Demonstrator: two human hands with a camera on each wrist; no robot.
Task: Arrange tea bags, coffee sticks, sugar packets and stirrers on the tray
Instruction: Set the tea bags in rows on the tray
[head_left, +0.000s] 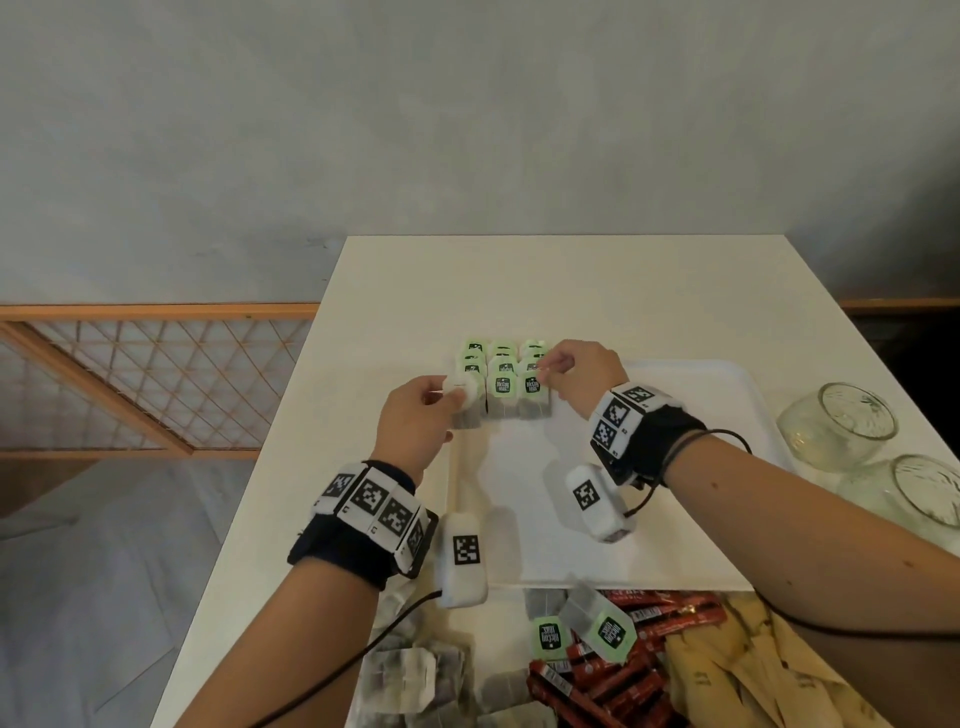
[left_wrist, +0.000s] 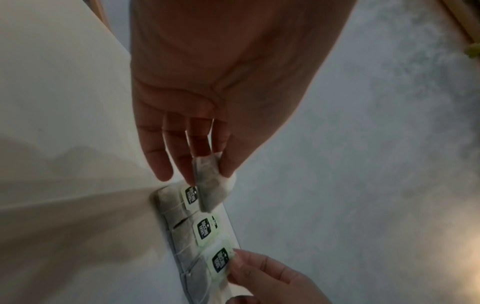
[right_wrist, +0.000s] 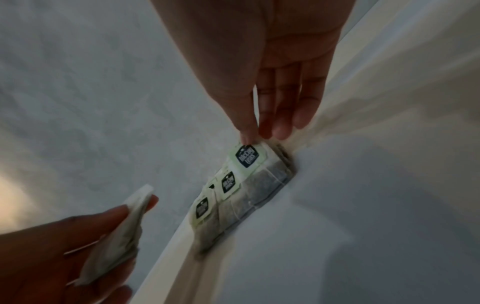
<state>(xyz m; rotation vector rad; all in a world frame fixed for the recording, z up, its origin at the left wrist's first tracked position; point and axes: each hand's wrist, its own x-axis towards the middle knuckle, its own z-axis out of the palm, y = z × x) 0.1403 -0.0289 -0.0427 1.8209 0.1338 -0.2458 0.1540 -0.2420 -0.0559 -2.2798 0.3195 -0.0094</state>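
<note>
A white tray (head_left: 675, 447) lies on the white table (head_left: 519, 291). Tea bags with green tags (head_left: 501, 375) stand in neat rows at the tray's far left corner. My left hand (head_left: 457, 396) hovers over the left column and pinches a loose tea bag (left_wrist: 209, 187) between thumb and fingers. That bag also shows in the right wrist view (right_wrist: 116, 232). My right hand (head_left: 545, 370) is at the right column and pinches the top edge of a green tag (right_wrist: 246, 158) there, with its other fingers straight.
Near the table's front edge lies a pile of loose tea bags (head_left: 550, 631), red coffee sticks (head_left: 623, 680) and beige packets (head_left: 753, 675). Two glass jars (head_left: 836, 431) lie on their sides right of the tray. A wooden lattice rail (head_left: 156, 374) runs left of the table.
</note>
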